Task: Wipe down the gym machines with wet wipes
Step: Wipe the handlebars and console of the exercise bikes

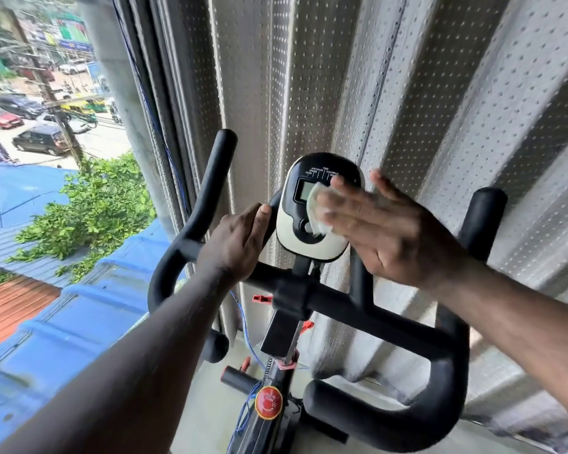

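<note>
On the bike (277,335): one console (297,239), one wipe (315,213), two hands. Right hand (391,231), fingers straight, presses the wipe flat on the console face, overlapping the screen (304,190). Left hand (233,247), fingers curled, grips the handlebar (374,316) just left of the console.

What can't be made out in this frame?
Head view only.
Console right side: covered by the right hand and wet wipe.
Console labels: too small, partly covered.
Left hand: fingers hidden behind its own back; their grip is unclear.
Bike frame below the red knob: cut by the bottom edge.
</note>
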